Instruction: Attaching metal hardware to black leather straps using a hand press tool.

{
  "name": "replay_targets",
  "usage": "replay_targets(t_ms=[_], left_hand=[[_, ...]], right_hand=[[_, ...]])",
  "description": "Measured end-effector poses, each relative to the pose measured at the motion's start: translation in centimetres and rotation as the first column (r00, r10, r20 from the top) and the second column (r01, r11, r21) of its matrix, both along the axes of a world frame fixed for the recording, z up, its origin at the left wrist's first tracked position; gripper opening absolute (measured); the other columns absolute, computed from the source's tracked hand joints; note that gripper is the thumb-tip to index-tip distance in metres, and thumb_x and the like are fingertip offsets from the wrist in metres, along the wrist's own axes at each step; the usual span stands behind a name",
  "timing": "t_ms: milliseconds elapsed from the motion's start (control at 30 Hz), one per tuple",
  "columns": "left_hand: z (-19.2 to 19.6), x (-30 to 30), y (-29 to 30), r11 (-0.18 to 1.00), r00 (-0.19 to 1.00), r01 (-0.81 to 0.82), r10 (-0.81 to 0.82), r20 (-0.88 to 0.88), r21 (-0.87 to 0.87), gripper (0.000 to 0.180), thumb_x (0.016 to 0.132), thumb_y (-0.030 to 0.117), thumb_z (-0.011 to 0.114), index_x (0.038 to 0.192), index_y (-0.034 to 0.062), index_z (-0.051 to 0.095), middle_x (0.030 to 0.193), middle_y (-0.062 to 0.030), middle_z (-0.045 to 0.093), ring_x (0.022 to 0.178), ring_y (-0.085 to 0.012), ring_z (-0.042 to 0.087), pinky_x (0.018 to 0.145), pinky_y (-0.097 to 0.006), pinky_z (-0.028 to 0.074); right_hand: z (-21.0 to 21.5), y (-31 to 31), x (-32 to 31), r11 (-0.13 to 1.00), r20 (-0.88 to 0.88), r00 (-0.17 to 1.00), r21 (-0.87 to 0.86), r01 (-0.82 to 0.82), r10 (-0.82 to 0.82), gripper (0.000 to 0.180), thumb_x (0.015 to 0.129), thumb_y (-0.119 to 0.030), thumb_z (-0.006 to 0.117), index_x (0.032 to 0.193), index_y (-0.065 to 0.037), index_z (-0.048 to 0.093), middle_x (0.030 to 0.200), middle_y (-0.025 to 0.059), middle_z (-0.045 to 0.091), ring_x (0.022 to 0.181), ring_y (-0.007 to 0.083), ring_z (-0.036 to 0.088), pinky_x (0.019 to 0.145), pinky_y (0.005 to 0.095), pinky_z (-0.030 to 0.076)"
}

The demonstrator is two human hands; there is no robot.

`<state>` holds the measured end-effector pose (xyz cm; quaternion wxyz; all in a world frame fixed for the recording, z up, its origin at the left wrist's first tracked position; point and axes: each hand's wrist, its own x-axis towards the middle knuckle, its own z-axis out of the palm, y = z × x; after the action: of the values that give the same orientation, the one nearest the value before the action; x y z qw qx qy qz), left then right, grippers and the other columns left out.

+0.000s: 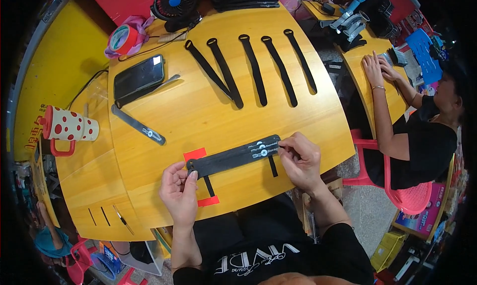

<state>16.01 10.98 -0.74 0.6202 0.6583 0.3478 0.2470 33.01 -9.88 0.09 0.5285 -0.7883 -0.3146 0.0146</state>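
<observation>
A stack of black straps (233, 156) lies across the near edge of the yellow wooden table (198, 116). My left hand (180, 193) pinches its left end and my right hand (300, 158) pinches its right end. Two short black pieces (273, 166) stick out below the stack. Red tape marks (195, 153) show on the table under and beside the left end. Several more black straps (256, 68) with loop ends lie spread in a row farther back.
A black phone (139, 77), a grey strap (138, 126), a red tape roll (124, 39) and a small fan (175, 4) sit at the back left. A dotted cup (69, 126) stands left. Another person (422, 136) sits right on a pink chair.
</observation>
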Motion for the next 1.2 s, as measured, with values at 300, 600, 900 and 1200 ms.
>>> replay_targets(t_ms=[300, 600, 900, 1200], left_hand=[[0.21, 0.37, -0.17, 1.0, 1.0, -0.013, 0.013, -0.008, 0.001, 0.028, 0.087, -0.008, 0.065, 0.112, -0.0014, 0.057, 0.08, -0.0002, 0.06, 0.068, -0.0038, 0.055, 0.059, -0.016, 0.044], [0.41, 0.4, -0.23, 1.0, 1.0, -0.008, 0.008, -0.013, -0.017, 0.028, 0.087, -0.008, 0.065, 0.113, -0.0016, 0.056, 0.08, -0.0002, 0.06, 0.068, -0.0037, 0.055, 0.058, -0.016, 0.043], [0.42, 0.4, -0.26, 1.0, 1.0, -0.006, 0.006, -0.018, 0.003, 0.028, 0.086, -0.009, 0.065, 0.112, -0.002, 0.056, 0.081, -0.001, 0.061, 0.069, -0.0039, 0.056, 0.059, -0.016, 0.044], [0.01, 0.22, 0.02, 1.0, 1.0, -0.016, 0.016, -0.01, 0.011, 0.029, 0.085, -0.009, 0.067, 0.112, -0.0018, 0.057, 0.081, -0.0007, 0.06, 0.069, -0.004, 0.056, 0.058, -0.016, 0.045]], right_hand=[[-0.38, -0.11, -0.11, 0.999, -0.064, 0.997, -0.007, 0.039, -0.04, 0.015, 0.078, 0.012, 0.064, 0.088, 0.002, 0.06, 0.069, 0.0045, 0.051, 0.054, 0.0075, 0.047, 0.049, 0.0219, 0.036], [-0.46, 0.06, -0.19, 0.997, -0.113, 0.99, -0.01, 0.08, -0.081, 0.015, 0.078, 0.012, 0.063, 0.087, 0.0, 0.059, 0.069, 0.0047, 0.051, 0.053, 0.0086, 0.048, 0.049, 0.0221, 0.037], [-0.53, 0.03, 0.11, 0.999, 0.017, 0.999, -0.016, 0.041, -0.041, 0.013, 0.076, 0.013, 0.06, 0.08, 0.001, 0.059, 0.07, 0.0096, 0.053, 0.053, 0.0172, 0.05, 0.049, 0.0277, 0.038], [-0.41, 0.52, -0.01, 0.999, 0.037, 0.998, -0.025, 0.046, -0.045, 0.012, 0.075, 0.013, 0.061, 0.079, 0.001, 0.06, 0.068, 0.0108, 0.052, 0.053, 0.0203, 0.051, 0.049, 0.0297, 0.038]])
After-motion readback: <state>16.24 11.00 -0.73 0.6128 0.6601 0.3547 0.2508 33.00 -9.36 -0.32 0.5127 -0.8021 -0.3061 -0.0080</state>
